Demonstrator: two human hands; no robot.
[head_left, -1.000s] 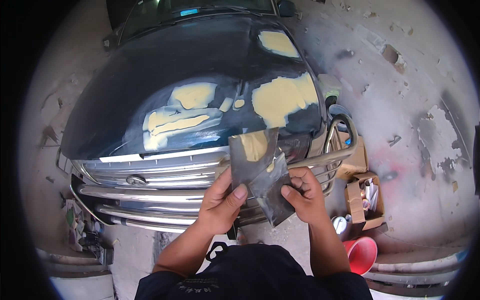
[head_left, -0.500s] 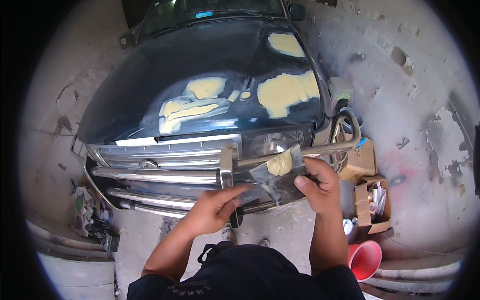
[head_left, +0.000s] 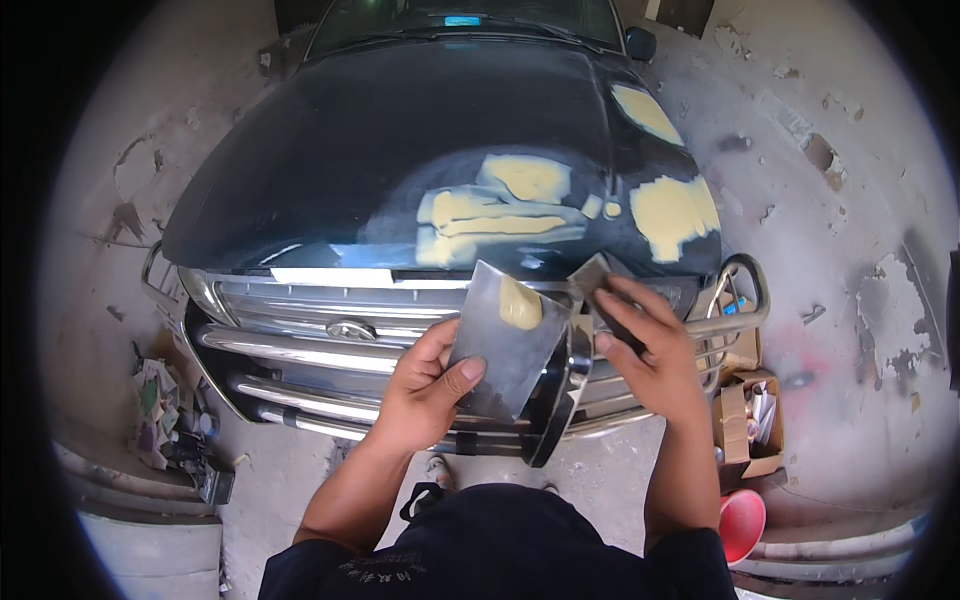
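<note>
So the big change here is where the paste is. Half a second ago the dab of paste [head_left: 519, 303] was riding on the plate in the right hand [head_left: 650, 350]; now it's over on the grey plate [head_left: 498, 365] in the left hand [head_left: 425, 388], a smooth cream blob up near the far edge on the right side. The second plate [head_left: 592, 276], the right hand's one, has swung away and tipped up, so its face is mostly turned from the camera. My read is that the paste is getting worked back and forth between the two plates, and this is the end of one scrape. The pale yellow patches [head_left: 668, 215] on the dark hood [head_left: 350, 170] look unchanged to me, so I'd guess none of this blob has gone on there.

As for the hands: left is clamped on the grey plate, thumb flat on the near left part of its face, fingers tucked behind. The paste sits well forward of that thumb, off to the right. Right hand is pinched on the second plate, fingers laid over it and thumb on the near side. The two plates' far corners are right beside each other in front of the bull bar [head_left: 300, 350], but honestly, with that tilt I can't tell if they're touching.
</note>
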